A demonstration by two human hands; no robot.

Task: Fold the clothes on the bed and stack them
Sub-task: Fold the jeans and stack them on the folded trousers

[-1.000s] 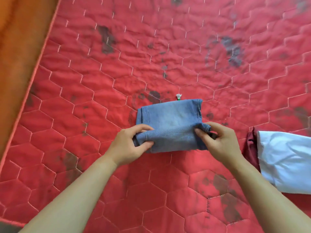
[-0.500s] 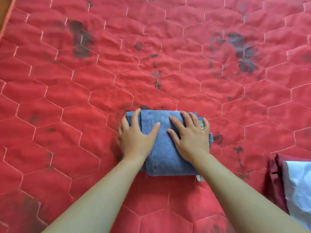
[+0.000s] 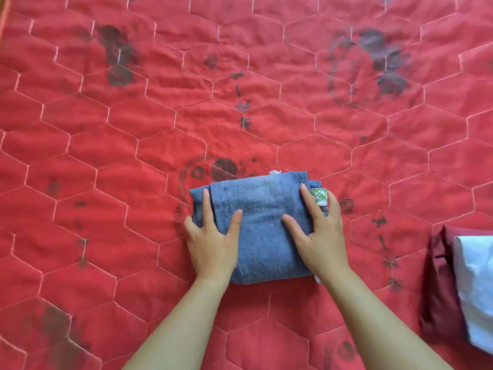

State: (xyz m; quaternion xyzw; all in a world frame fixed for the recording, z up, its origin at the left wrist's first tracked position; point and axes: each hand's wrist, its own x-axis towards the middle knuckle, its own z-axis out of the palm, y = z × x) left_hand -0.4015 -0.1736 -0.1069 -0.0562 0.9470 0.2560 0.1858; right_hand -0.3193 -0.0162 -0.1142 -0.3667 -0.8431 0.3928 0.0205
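Left grip [image 3: 213, 247] and right grip [image 3: 321, 233] press flat, unclenched, on the jeans [image 3: 262, 236]; stiff denim may spring open, so lift under both sides

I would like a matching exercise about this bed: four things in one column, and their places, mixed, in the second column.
1. denim garment
2. white garment
3. dark red garment
4. green checked label

A. partly covered by the white garment
B. pressed flat under the left hand and right hand
C. at the picture's right edge, on top of another garment
D. at the denim garment's right side, by the right hand

Pairs: 1-B, 2-C, 3-A, 4-D.
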